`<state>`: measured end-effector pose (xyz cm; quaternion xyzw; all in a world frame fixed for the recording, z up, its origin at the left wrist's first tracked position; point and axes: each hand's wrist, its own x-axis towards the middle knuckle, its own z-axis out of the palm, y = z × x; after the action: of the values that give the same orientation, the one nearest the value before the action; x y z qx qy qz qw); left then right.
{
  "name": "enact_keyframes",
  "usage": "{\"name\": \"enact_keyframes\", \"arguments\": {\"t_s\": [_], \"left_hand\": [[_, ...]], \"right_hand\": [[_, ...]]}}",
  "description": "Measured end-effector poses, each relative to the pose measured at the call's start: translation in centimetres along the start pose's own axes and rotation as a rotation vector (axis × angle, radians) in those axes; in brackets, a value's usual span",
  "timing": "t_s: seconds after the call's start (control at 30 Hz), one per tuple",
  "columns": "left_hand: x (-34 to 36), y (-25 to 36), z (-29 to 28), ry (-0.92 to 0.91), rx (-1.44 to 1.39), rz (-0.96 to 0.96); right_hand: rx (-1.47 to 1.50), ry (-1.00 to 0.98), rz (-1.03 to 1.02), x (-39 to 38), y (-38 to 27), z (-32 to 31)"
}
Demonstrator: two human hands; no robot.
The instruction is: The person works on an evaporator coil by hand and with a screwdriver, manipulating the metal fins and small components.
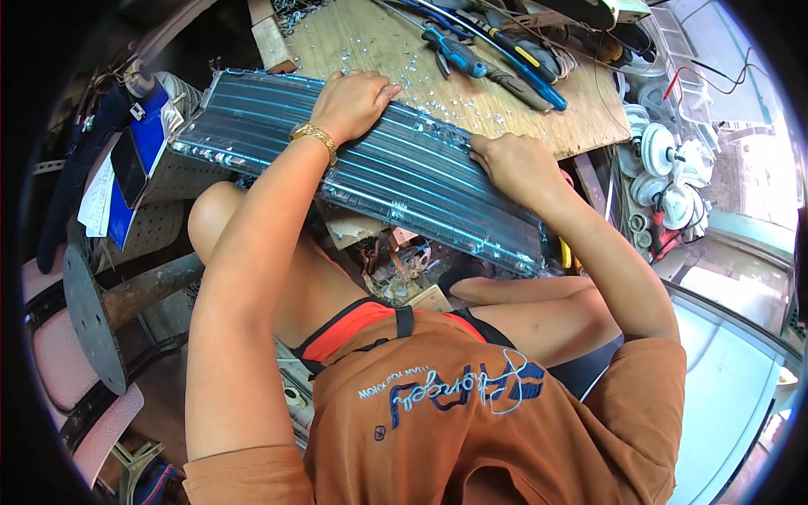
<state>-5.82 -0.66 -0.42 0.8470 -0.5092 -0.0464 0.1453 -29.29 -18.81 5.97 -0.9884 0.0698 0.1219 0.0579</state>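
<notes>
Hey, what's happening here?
Someone seated has both bare hands on a long, dark, ribbed panel: the left hand and the right hand are at its far edge, the right one farther along. How their fingers grip underneath is hidden. Beyond, a blue-handled tool lies on a wooden board.

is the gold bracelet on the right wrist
No, the gold bracelet is worn just behind the left hand, which rests on the ribbed panel.

Upside-down lettering (471,391) — pale script over dark capitals — marks the brown shirt (522,446).
</notes>
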Motion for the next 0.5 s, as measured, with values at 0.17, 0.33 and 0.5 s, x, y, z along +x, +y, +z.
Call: {"name": "enact_keyframes", "arguments": {"t_s": [0.17,0.33,0.5], "left_hand": [[0.0,-0.1,0.1,0.026,-0.006,0.009],[-0.1,-0.1,0.1,0.029,-0.004,0.024],[0.0,-0.1,0.1,0.013,-0.007,0.007]], "right_hand": [[0.021,-0.034,0.014,-1.9,1.9,0.4],[-0.004,-0.02,0.041,-3.2,2.3,0.3],[-0.036,-0.008,0.067,-5.2,4.0,0.7]]}}
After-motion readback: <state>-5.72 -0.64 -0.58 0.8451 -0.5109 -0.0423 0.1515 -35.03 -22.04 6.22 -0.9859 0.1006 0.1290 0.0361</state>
